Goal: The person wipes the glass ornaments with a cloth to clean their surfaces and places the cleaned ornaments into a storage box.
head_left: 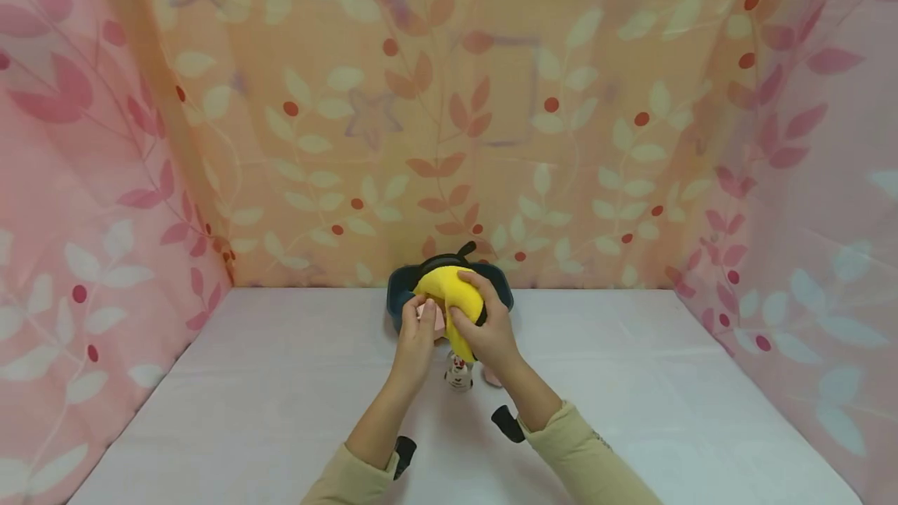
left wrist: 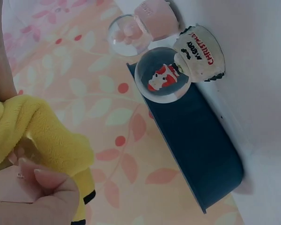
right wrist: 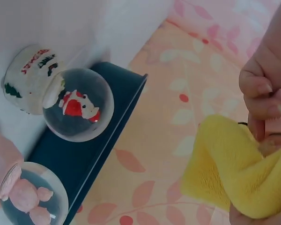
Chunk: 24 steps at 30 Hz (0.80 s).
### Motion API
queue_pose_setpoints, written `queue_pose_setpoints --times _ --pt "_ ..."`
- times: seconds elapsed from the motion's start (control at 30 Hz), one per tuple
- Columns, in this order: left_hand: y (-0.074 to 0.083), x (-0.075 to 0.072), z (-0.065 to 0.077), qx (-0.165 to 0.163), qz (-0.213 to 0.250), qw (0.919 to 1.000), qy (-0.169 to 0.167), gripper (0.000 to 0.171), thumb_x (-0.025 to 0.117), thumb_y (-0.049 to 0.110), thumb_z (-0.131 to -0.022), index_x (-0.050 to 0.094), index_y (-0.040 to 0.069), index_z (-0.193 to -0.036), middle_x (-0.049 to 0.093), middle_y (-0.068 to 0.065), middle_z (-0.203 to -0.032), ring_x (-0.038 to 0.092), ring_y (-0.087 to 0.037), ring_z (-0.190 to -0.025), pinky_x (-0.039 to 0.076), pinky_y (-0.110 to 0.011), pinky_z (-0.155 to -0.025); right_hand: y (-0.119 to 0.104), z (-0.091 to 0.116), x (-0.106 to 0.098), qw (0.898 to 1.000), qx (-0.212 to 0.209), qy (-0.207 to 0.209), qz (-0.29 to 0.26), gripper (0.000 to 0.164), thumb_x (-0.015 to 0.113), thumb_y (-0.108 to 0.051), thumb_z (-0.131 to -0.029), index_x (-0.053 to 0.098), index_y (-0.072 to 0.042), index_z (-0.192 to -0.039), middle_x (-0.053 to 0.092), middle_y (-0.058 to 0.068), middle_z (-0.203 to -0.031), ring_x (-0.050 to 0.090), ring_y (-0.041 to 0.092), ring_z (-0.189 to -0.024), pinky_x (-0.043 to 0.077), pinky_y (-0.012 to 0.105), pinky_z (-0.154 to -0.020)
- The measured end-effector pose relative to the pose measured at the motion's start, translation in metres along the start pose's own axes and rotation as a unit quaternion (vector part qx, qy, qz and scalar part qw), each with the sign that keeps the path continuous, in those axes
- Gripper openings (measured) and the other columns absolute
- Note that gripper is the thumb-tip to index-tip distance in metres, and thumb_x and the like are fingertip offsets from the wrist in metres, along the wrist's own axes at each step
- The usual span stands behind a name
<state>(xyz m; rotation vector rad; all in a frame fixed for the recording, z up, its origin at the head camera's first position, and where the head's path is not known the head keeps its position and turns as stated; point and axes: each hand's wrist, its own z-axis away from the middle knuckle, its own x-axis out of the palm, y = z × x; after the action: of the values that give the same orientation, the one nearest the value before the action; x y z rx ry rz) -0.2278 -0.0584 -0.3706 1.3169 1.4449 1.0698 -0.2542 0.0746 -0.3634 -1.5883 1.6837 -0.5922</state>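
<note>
Counter [head_left: 281,388] under right grip [head_left: 494,333] and left grip [head_left: 417,337]. Blue bin [left wrist: 192,140] just beyond them. Yellow cloth [head_left: 442,283] clasped in right, against pink globe [left wrist: 11,185] pinched in left. White-based globe [head_left: 459,378], second pink globe [left wrist: 157,21] below.

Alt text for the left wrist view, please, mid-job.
The left hand holds a pink-based snow globe against a yellow plush cloth. A Christmas snow globe and a second pink one stand on the white table before a dark blue bin.
</note>
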Motion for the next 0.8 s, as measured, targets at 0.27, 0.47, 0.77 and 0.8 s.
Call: queue_pose_setpoints --times 0.27,0.47,0.77,0.8 --pt "0.009 -0.002 -0.002 -0.044 -0.081 0.9957 -0.012 0.064 0.026 0.056 -0.102 0.034 0.003 -0.137 0.044 -0.006 -0.070 0.039 -0.014 -0.047 0.035 -0.025 -0.049 -0.001 -0.002 -0.001 0.991 -0.121 0.034 0.036 0.046 0.064 0.000 -0.081 0.052 -0.004 -0.125 0.059 0.020 -0.110 0.052 0.022 -0.073 0.048 0.025 -0.060" --pt "0.010 -0.006 -0.003 -0.031 0.015 0.9989 -0.031 0.044 0.027 0.036 -0.107 0.036 -0.006 -0.117 0.043 -0.005 -0.066 0.037 -0.010 -0.043 0.034 -0.020 -0.044 -0.006 -0.004 -0.002 0.990 -0.134 0.046 0.023 0.045 0.061 0.001 -0.081 0.052 -0.003 -0.124 0.055 0.020 -0.110 0.051 0.018 -0.070 0.046 0.024 -0.058" --pt "0.010 -0.015 -0.001 -0.058 0.036 0.9974 -0.023 0.040 0.037 0.027 -0.103 0.032 -0.004 -0.126 0.047 -0.008 -0.071 0.045 -0.011 -0.051 0.041 -0.023 -0.052 -0.016 -0.002 -0.014 0.996 0.045 0.065 -0.040 0.045 0.061 -0.003 -0.089 0.050 -0.006 -0.133 0.050 0.015 -0.106 0.050 0.021 -0.078 0.047 0.026 -0.064" --pt "0.010 -0.016 0.000 -0.059 0.035 0.9974 -0.024 0.041 0.038 0.027 -0.102 0.031 -0.004 -0.129 0.048 -0.008 -0.074 0.046 -0.011 -0.053 0.041 -0.023 -0.054 -0.017 -0.002 -0.016 0.995 0.056 0.068 -0.047 0.046 0.061 -0.005 -0.089 0.050 -0.006 -0.134 0.049 0.015 -0.107 0.050 0.021 -0.081 0.047 0.027 -0.066"
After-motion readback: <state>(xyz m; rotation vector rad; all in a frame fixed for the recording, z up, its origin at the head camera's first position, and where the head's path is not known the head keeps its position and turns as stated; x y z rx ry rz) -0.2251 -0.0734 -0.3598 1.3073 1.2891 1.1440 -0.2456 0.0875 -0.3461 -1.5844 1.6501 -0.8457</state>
